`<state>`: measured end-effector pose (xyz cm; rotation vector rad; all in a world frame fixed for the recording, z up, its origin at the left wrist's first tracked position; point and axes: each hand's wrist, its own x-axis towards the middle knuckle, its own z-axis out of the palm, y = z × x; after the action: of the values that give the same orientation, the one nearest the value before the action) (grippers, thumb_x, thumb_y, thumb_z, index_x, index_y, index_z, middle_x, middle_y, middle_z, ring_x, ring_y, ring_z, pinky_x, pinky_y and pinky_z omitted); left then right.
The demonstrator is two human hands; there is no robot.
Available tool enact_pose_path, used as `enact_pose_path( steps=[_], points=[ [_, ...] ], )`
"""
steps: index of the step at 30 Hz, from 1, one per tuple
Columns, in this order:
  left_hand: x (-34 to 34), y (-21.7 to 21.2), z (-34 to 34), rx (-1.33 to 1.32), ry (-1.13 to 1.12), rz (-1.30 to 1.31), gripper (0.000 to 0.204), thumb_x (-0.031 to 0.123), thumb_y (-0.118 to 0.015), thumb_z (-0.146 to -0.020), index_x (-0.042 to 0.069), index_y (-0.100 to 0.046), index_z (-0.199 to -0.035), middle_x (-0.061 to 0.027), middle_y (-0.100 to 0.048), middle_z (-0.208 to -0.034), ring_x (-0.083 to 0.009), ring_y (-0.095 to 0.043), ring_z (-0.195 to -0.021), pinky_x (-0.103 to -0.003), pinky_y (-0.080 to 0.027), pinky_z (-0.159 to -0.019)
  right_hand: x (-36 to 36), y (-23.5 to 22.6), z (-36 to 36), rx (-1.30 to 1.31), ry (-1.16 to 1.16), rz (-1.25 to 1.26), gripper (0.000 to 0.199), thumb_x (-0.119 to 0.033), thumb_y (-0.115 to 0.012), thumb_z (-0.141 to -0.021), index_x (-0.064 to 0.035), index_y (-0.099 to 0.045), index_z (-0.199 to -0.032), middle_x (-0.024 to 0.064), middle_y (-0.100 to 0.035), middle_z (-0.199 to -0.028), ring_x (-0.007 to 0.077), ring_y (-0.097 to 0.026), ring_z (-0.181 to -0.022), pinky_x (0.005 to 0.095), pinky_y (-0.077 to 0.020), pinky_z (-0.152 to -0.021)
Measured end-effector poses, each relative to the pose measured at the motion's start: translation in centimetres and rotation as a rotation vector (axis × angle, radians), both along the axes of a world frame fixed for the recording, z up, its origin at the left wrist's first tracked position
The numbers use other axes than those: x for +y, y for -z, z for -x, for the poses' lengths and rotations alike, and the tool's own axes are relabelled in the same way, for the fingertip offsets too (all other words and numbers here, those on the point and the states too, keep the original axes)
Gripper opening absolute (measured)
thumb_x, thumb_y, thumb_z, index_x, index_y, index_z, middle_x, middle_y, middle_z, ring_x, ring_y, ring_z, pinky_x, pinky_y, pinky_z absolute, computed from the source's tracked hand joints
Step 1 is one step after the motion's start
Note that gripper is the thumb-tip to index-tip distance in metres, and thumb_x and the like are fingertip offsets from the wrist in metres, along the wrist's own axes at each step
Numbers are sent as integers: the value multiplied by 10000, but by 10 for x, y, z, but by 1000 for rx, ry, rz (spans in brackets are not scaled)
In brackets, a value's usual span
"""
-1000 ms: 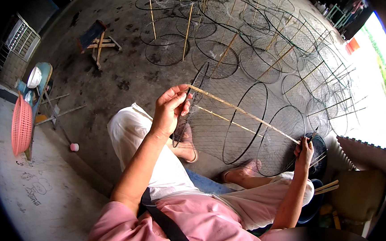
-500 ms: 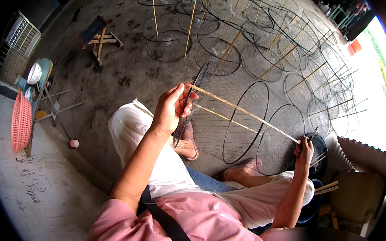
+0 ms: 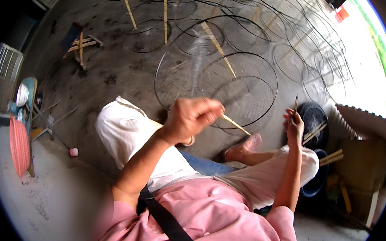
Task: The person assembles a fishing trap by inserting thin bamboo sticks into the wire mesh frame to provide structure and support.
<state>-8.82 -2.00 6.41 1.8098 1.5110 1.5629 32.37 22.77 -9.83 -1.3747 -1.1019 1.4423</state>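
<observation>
My left hand [image 3: 194,118] is raised before my lap, its fingers curled closed. What they grip, if anything, is hidden and blurred. Just beyond it lies a net cage with black hoops [image 3: 276,88], its mesh smeared by motion. A bamboo stick [image 3: 236,123] slants down from beside my left fingertips toward my foot. Another bamboo stick [image 3: 219,48] stands slanted inside the hoops farther off. At the right, above my knee, my right hand [image 3: 294,127] holds a slim, dark, pointed tool [image 3: 296,104] upright, its fingers partly curled round the lower end.
More hooped net cages with bamboo sticks [image 3: 166,15] spread over the concrete floor ahead. By my right knee stand a dark round tub [image 3: 313,115] and a blue bucket [image 3: 305,189], with loose sticks [image 3: 331,157] nearby. Left are a folding stool [image 3: 82,45] and a pink basket [image 3: 19,146].
The stretched net cage is no longer spanned between my hands; its hoops now lie farther ahead. My left hand has moved right and lower. My right hand has released the bamboo stick and risen slightly leftward.
</observation>
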Motion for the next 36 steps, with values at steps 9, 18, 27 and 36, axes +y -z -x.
enact_pose_path(
  steps=[9, 18, 27, 36],
  points=[
    [-11, 23, -126, 541, 439, 110, 192, 216, -909, -987, 97, -789, -1078, -63, -714, -829, -279, -770, -737, -428, -604, -658, -175, -81, 2, 461, 12, 210, 327, -366, -600, -1287, -61, -714, -1314, 23, -691, -851, 66, -498, -597, 245, -344, -506],
    [-51, 59, -164, 463, 317, 180, 265, 163, -935, -949, 70, -798, -1155, -40, -692, -833, -247, -695, -685, -413, -539, -623, -185, -50, -8, 338, 28, 72, 210, -274, -632, -1280, -109, -751, -1333, -25, -641, -811, 31, -454, -582, 236, -333, -525],
    [-44, 121, -125, 421, 197, 287, 371, 149, -993, -865, 97, -807, -1182, -31, -675, -828, -267, -662, -726, -409, -507, -691, -153, -12, 39, 384, 93, 129, 254, -280, -582, -1298, -84, -679, -1426, -41, -592, -883, 29, -439, -656, 223, -336, -541],
    [-47, 136, -122, 353, 220, 347, 543, 90, -954, -906, 80, -732, -1402, -46, -733, -1002, -260, -725, -903, -430, -545, -897, -147, -3, 24, 434, 60, 131, 331, -300, -576, -1300, -51, -674, -1495, -45, -552, -911, 42, -421, -687, 247, -394, -591]
  ],
)
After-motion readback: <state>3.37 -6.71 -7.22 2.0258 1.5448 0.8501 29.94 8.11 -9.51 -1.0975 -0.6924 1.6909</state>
